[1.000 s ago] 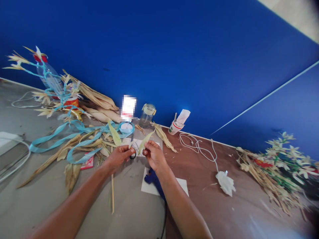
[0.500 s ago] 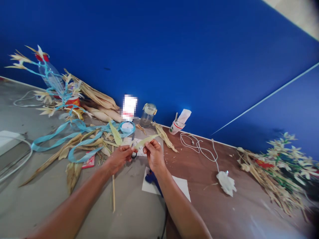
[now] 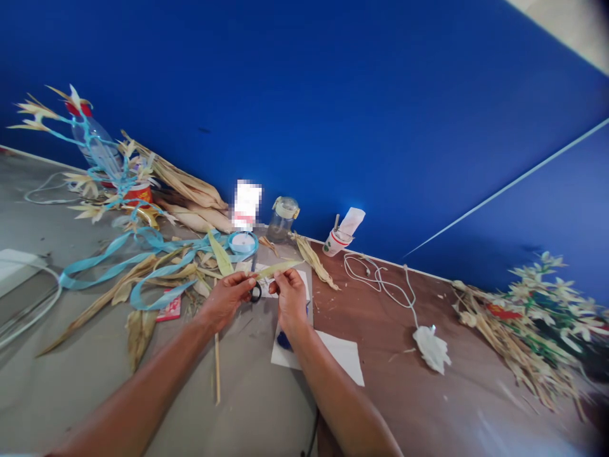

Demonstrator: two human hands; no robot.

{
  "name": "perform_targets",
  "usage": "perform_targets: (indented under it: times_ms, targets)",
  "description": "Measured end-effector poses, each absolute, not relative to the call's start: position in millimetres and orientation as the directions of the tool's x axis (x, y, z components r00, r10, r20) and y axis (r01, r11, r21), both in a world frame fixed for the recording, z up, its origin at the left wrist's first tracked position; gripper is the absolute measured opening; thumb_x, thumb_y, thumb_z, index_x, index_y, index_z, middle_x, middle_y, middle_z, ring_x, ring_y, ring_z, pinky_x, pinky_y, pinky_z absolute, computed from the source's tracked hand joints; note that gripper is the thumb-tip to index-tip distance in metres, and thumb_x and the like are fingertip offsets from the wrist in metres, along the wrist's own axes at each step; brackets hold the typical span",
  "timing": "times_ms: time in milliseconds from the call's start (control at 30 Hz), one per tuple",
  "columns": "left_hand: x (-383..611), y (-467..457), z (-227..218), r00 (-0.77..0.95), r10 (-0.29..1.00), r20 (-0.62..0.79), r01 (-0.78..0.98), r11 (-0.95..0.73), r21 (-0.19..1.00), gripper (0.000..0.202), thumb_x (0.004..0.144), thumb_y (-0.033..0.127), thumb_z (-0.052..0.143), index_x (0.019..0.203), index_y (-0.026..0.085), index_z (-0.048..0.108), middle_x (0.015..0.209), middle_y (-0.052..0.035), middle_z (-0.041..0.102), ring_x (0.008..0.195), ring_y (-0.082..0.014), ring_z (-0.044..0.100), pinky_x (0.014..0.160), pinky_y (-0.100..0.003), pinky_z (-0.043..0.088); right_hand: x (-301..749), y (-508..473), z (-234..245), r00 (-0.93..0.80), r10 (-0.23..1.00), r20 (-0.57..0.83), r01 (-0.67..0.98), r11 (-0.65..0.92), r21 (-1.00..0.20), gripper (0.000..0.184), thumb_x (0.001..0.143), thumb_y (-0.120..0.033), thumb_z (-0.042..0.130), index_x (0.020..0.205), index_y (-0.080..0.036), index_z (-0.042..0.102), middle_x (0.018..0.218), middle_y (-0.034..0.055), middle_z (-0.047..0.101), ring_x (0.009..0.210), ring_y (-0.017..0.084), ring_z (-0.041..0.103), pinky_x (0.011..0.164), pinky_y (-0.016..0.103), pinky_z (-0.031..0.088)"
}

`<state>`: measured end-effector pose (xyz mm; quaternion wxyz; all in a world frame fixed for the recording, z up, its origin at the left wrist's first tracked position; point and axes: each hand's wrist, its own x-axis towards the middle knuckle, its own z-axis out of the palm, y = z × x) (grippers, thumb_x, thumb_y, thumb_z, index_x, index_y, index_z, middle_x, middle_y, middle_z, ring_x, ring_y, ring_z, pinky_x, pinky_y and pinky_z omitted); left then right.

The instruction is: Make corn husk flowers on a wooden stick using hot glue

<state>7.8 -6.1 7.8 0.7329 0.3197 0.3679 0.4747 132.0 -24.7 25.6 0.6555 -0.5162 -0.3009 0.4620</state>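
A pale green strip of corn husk (image 3: 278, 269) is stretched between my two hands, above the table. My left hand (image 3: 229, 293) pinches its near end, fingers closed. At its middle, my right hand (image 3: 289, 293) grips it between thumb and fingers, and the tip sticks out to the right. A black ring handle (image 3: 256, 292), seemingly of scissors, shows just beside my left fingertips on white paper (image 3: 299, 287). Under my right forearm lies a dark blue tool (image 3: 284, 341), mostly hidden, on a white sheet (image 3: 340, 358).
Light blue ribbon (image 3: 102, 254), its spool (image 3: 242, 243) and dried husks (image 3: 99, 304) spread on the left. Behind stand a glass jar (image 3: 283, 219) and a paper cup (image 3: 335, 243). A white cable (image 3: 385, 282) and a husk-flower bunch (image 3: 537, 311) lie right.
My right hand has shifted slightly left, closer to my left hand, and its forearm has moved left over the blue tool. The husk strip now lies flatter.
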Motion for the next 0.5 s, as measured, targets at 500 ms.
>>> perform_targets:
  times_ms: [500]
  targets:
    - [3, 0, 8, 0.202, 0.932, -0.301, -0.536, 0.362, 0.763, 0.025, 0.053, 0.022, 0.080, 0.070, 0.013, 0.064, 0.061, 0.0025, 0.058, 0.051, -0.0051, 0.052, 0.048, -0.016, 0.042, 199, -60, 37, 0.205, 0.979, -0.021, 0.319, -0.087, -0.944, 0.012, 0.074, -0.025, 0.054, 0.075, -0.018, 0.064, 0.059, -0.0024, 0.056, 0.052, 0.011, 0.047, 0.054, 0.023, 0.035]
